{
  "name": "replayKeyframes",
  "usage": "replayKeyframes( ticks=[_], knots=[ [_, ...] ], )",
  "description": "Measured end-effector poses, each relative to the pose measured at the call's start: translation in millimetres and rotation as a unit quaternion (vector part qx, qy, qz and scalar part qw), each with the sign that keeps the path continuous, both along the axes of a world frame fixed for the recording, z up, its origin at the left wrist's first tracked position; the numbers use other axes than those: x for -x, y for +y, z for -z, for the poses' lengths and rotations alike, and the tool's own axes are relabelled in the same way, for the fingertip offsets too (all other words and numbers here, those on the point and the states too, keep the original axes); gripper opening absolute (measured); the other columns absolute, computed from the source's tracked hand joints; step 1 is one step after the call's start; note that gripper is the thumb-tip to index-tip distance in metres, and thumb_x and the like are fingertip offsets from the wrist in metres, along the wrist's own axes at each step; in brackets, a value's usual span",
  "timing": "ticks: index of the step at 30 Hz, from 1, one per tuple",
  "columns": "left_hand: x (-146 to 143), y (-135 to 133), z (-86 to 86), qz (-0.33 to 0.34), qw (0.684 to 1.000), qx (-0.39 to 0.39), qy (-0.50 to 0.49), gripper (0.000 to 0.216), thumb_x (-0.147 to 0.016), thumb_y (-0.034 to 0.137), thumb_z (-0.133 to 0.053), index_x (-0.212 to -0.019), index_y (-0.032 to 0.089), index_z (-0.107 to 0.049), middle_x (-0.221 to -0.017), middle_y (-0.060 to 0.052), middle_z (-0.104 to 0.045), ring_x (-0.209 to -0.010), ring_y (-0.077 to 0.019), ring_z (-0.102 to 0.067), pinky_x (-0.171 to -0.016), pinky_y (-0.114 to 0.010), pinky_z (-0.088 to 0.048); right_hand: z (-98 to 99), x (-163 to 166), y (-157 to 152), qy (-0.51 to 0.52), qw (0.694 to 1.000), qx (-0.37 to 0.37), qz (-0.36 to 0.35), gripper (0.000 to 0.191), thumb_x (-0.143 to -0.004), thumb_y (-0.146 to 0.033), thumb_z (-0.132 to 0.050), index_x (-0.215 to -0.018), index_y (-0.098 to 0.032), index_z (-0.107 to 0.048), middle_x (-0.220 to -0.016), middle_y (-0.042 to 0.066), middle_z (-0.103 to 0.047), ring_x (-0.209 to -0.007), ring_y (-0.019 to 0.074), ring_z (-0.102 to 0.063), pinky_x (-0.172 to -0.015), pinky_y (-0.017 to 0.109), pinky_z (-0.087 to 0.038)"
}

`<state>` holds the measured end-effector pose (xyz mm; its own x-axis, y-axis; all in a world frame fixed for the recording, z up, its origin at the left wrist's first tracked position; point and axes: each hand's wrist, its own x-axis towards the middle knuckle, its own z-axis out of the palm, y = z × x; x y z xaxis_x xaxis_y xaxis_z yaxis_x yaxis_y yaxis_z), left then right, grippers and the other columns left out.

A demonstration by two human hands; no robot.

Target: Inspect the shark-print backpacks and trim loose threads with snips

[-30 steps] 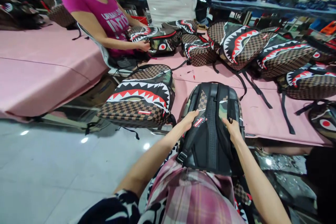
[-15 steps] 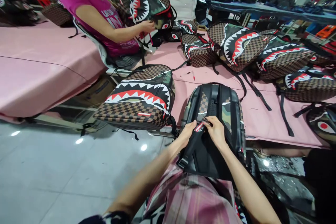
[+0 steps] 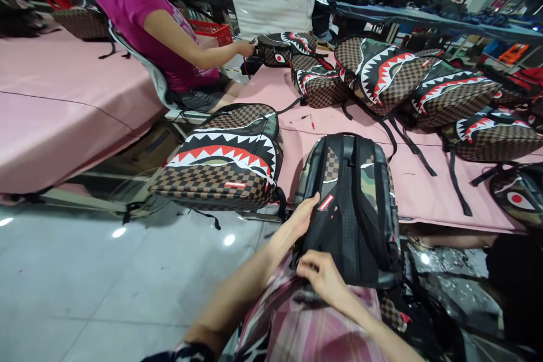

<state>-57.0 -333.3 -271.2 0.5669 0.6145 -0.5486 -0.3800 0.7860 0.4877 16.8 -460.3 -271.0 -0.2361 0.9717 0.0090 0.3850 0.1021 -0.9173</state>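
A backpack (image 3: 352, 237) in black, checkered and camouflage material lies with its back panel and shoulder straps facing up, its lower end at my lap. My left hand (image 3: 303, 218) grips its left shoulder strap (image 3: 307, 243), thumb beside a red-and-white label (image 3: 326, 202). By the backpack's lower left corner is my right hand (image 3: 324, 277), fingers curled and slightly blurred; what they hold, if anything, is hidden. To the left, a checkered backpack with a shark-mouth print (image 3: 229, 158) rests on the pink-covered table (image 3: 292, 124).
More shark-print backpacks (image 3: 382, 76) line the table's far right side, straps trailing. A small red pen (image 3: 313, 121) lies mid-table. A co-worker in a magenta shirt (image 3: 139, 28) sits at left, one hand near a bag (image 3: 275, 54). Grey floor (image 3: 106, 283) shows lower left.
My right hand has moved from the label down to the backpack's lower left corner. The left hand stays by the strap. The co-worker's large backpack has gone from view; their arm reaches forward.
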Motion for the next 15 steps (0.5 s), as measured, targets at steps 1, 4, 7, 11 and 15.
replayKeyframes(
  ticks=[1, 4, 7, 11, 15],
  knots=[
    [1, 1, 0.0, 0.0, 1.0, 0.001, -0.003, 0.045, -0.085, 0.045, -0.047, -0.085, 0.005, -0.065, -0.074, -0.013, -0.068, -0.06, -0.0168, -0.063, -0.06, -0.026, -0.049, -2.1, -2, -5, 0.002, 0.999, 0.006, -0.032, 0.013, -0.077, -0.017, -0.054, -0.072, -0.019, -0.066, -0.066, -0.001, -0.062, -0.061, 0.0129, -0.058, -0.058, 0.022, -0.044],
    [3, -1, 1.8, 0.009, 1.0, 0.004, -0.009, 0.046, -0.083, 0.049, -0.049, -0.084, 0.005, -0.065, -0.072, -0.013, -0.068, -0.056, -0.016, -0.061, -0.056, -0.026, -0.048, -9.3, -20, 4, -0.043, 0.998, -0.03, 0.028, 0.018, -0.075, -0.02, -0.059, -0.09, -0.022, -0.068, -0.078, 0.001, -0.065, -0.071, 0.015, -0.061, -0.065, 0.024, -0.047],
    [2, -6, 3.4, -0.019, 1.0, 0.0, 0.0, 0.04, -0.078, 0.048, -0.058, -0.073, 0.008, -0.064, -0.062, -0.008, -0.066, -0.05, -0.0145, -0.059, -0.051, -0.024, -0.046, -11.1, -38, 35, -0.133, 0.975, -0.107, 0.14, 0.03, -0.077, -0.015, -0.052, -0.104, -0.023, -0.063, -0.097, 0.004, -0.063, -0.084, 0.0172, -0.061, -0.072, 0.027, -0.048],
    [0, -9, 7.0, -0.088, 0.996, -0.016, 0.012, 0.034, -0.071, 0.042, -0.068, -0.066, 0.01, -0.062, -0.057, -0.004, -0.064, -0.049, -0.0124, -0.057, -0.05, -0.022, -0.043, -5.5, -46, 69, -0.213, 0.945, -0.153, 0.194, 0.034, -0.075, -0.01, -0.046, -0.105, -0.02, -0.059, -0.1, 0.006, -0.061, -0.084, 0.0182, -0.06, -0.07, 0.028, -0.047],
    [-1, -11, 12.3, -0.078, 0.997, -0.015, 0.012, 0.038, -0.069, 0.045, -0.068, -0.061, 0.009, -0.06, -0.053, -0.003, -0.061, -0.045, -0.0111, -0.054, -0.047, -0.021, -0.04, -1.0, -45, 73, -0.221, 0.941, -0.162, 0.2, 0.021, -0.075, -0.011, -0.042, -0.085, -0.018, -0.059, -0.086, 0.005, -0.061, -0.076, 0.0169, -0.059, -0.066, 0.027, -0.044]
  ],
)
